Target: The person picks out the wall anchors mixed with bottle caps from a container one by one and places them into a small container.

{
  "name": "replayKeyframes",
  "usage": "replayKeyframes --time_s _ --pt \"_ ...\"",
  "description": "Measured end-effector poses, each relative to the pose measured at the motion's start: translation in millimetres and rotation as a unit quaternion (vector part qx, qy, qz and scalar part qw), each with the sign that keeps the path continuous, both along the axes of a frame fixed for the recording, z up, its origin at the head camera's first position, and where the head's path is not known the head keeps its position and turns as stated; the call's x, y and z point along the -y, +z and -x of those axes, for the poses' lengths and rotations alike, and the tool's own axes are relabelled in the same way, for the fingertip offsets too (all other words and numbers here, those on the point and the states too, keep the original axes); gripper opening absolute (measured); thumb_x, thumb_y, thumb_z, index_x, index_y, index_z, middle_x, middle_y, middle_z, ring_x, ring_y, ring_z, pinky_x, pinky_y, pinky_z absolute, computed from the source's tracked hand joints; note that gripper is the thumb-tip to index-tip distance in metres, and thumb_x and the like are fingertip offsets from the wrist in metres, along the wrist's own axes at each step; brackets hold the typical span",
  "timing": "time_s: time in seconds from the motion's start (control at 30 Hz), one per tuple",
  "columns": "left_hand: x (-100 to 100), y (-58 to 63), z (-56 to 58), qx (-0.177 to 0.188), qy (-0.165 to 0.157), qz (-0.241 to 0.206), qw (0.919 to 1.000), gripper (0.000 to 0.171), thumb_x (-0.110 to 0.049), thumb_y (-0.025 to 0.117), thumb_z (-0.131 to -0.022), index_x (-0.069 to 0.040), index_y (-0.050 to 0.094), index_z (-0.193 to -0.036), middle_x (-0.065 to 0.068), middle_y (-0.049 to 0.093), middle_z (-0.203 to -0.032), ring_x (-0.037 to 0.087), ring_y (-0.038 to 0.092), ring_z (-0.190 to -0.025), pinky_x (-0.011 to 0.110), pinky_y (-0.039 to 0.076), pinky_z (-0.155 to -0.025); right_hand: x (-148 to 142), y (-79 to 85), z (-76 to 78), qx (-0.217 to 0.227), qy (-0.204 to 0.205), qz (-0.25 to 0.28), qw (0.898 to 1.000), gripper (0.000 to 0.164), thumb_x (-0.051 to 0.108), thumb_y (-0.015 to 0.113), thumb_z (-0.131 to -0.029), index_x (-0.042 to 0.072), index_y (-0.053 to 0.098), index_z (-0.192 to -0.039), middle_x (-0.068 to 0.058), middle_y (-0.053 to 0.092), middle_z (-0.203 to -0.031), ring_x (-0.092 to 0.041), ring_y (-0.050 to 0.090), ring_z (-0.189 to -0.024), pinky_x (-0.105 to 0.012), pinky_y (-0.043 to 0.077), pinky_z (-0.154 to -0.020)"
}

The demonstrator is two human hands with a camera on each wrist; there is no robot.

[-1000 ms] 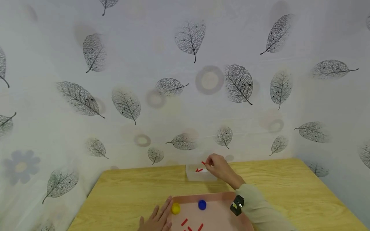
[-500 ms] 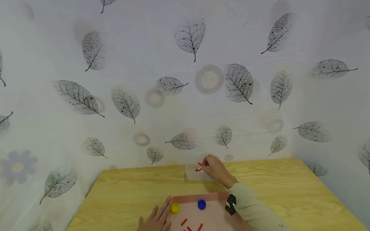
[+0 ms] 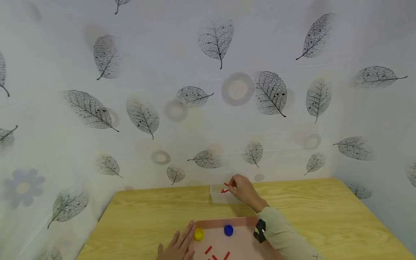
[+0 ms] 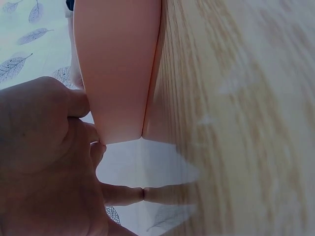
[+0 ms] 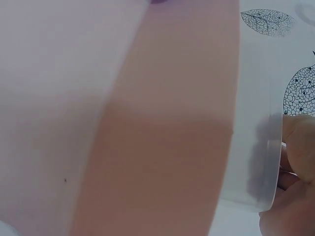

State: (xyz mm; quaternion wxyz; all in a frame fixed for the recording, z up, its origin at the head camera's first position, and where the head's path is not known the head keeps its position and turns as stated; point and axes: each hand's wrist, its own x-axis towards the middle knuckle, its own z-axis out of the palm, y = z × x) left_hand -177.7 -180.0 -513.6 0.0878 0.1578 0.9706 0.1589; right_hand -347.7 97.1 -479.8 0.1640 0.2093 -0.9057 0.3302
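Note:
My right hand point(image 3: 245, 189) pinches a small red stick point(image 3: 226, 184) in its fingertips, over a translucent plastic box point(image 3: 224, 198). More red sticks point(image 3: 225, 190) lie inside that box. In the right wrist view the hand point(image 5: 298, 191) is beyond the box wall point(image 5: 253, 162), and the stick is hidden. My left hand point(image 3: 177, 245) rests along the left rim of a pink tray, its fingers extended. Seen from the left wrist, that hand point(image 4: 49, 157) lies against the tray wall point(image 4: 118, 69), with one finger reaching down to the table.
Inside the pink tray point(image 3: 242, 243) sit a yellow round piece point(image 3: 199, 234), a blue round piece point(image 3: 228, 230) and several loose red sticks point(image 3: 226, 255). The wooden table point(image 3: 146, 206) meets a leaf-patterned wall covering point(image 3: 182, 126) behind the box.
The right hand, with its red stick, has shifted slightly left over the box; its forearm has also come left. The left hand stays at the tray rim.

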Motion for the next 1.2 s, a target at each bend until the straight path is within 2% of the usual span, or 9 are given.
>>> replayKeyframes --time_s 0.2,0.4,0.63,0.93,1.07,1.2 --pt "0.8 -0.3 -0.8 0.013 0.006 0.008 0.9999 0.064 -0.066 0.017 -0.094 -0.040 0.010 -0.152 -0.025 0.001 -0.155 0.042 0.036 -0.131 0.087 0.017 -0.075 2.4 1.0 -0.5 -0.011 0.009 -0.001 1.000 0.009 0.000 0.069 -0.080 0.007 0.063 -0.077 0.002 0.055 -0.073 -0.010 0.050 -0.066 -0.024 0.045 -0.058" --pt "0.8 -1.3 -3.1 -0.004 0.015 0.016 0.9997 0.063 -0.066 0.018 -0.094 -0.040 0.012 -0.151 -0.025 0.004 -0.155 0.041 0.038 -0.130 0.086 0.017 -0.077 4.9 1.3 -1.2 -0.019 0.012 -0.006 1.000 0.011 0.000 0.068 -0.081 0.009 0.062 -0.076 0.002 0.054 -0.073 -0.009 0.049 -0.065 -0.024 0.045 -0.058" --pt "1.1 -4.7 -2.1 -0.022 0.012 0.019 0.9995 0.061 -0.064 0.019 -0.095 -0.041 0.011 -0.151 -0.025 0.003 -0.155 0.040 0.039 -0.129 0.086 0.018 -0.077 5.4 0.1 -1.4 -0.043 0.007 -0.015 0.999 0.014 0.000 0.069 -0.080 0.008 0.060 -0.073 -0.001 0.054 -0.071 -0.011 0.049 -0.064 -0.026 0.045 -0.058" --pt "-0.3 -4.5 -0.5 -0.005 0.006 0.005 1.0000 0.062 -0.064 0.016 -0.096 -0.039 0.011 -0.152 -0.023 0.004 -0.156 0.042 0.037 -0.131 0.087 0.016 -0.075 1.6 1.2 -1.2 -0.038 0.011 -0.012 0.999 0.013 0.001 0.070 -0.080 0.007 0.061 -0.074 0.000 0.053 -0.072 -0.012 0.049 -0.066 -0.027 0.044 -0.059" --pt "-1.4 -1.0 -0.2 0.004 0.009 0.007 0.9999 0.063 -0.066 0.015 -0.094 -0.041 0.011 -0.151 -0.025 0.003 -0.155 0.040 0.037 -0.131 0.086 0.016 -0.076 -0.7 3.5 -2.1 -0.025 0.014 -0.001 1.000 0.011 0.001 0.071 -0.080 0.006 0.062 -0.077 0.000 0.055 -0.074 -0.012 0.051 -0.068 -0.028 0.046 -0.061" --pt "-1.9 2.4 -1.5 0.010 0.008 0.009 0.9999 0.063 -0.067 0.016 -0.094 -0.041 0.011 -0.151 -0.025 0.003 -0.155 0.042 0.037 -0.130 0.086 0.016 -0.077 -2.9 7.5 -5.0 -0.031 0.021 0.015 0.999 0.009 0.002 0.072 -0.079 0.004 0.063 -0.080 -0.003 0.058 -0.076 -0.015 0.054 -0.070 -0.027 0.048 -0.063"
